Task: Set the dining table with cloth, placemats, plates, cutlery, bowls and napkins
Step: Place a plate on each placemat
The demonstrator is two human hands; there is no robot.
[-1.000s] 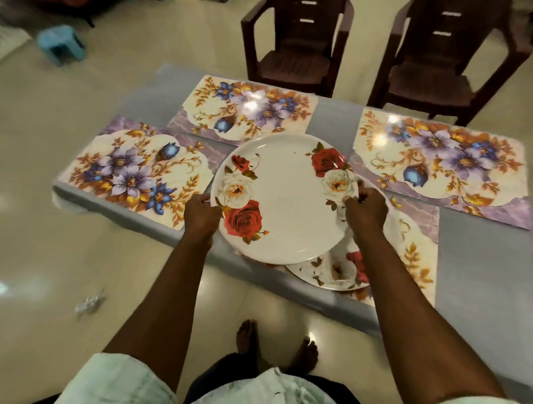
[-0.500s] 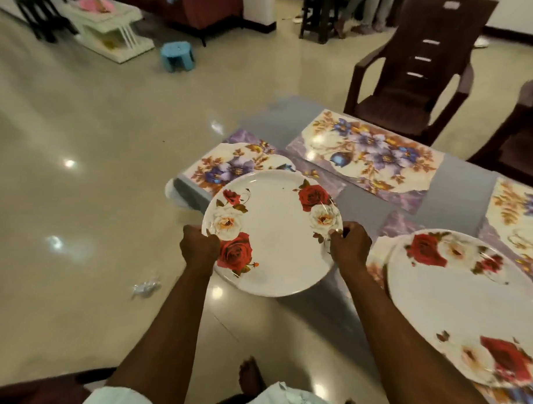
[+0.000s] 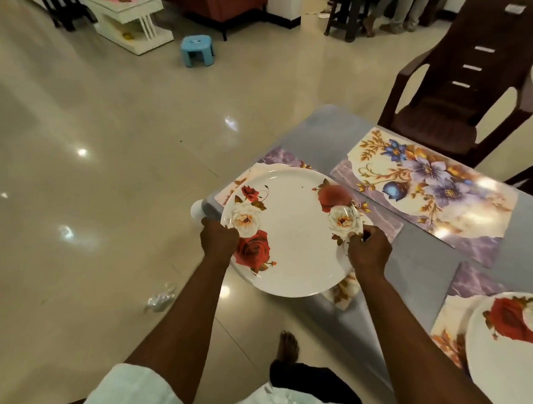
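Both hands grip one rose-patterned plate (image 3: 291, 233) by its rim, the left hand (image 3: 218, 238) curled round the left edge and the right hand (image 3: 369, 253) pinching the right edge. The plate sits over the placemat (image 3: 278, 161) at the table's (image 3: 420, 258) near-left corner, partly past the table edge; I cannot tell whether it touches the mat. A second plate (image 3: 505, 346) lies on a mat to its right, another placemat (image 3: 426, 189) lies beyond it, and a brown chair (image 3: 462, 97) stands behind the table.

Two plates (image 3: 291, 233) (image 3: 507, 355), three placemats (image 3: 426, 189) (image 3: 343, 292) (image 3: 448, 338), two chairs (image 3: 462, 97) (image 3: 529, 180), one stool (image 3: 196, 49).
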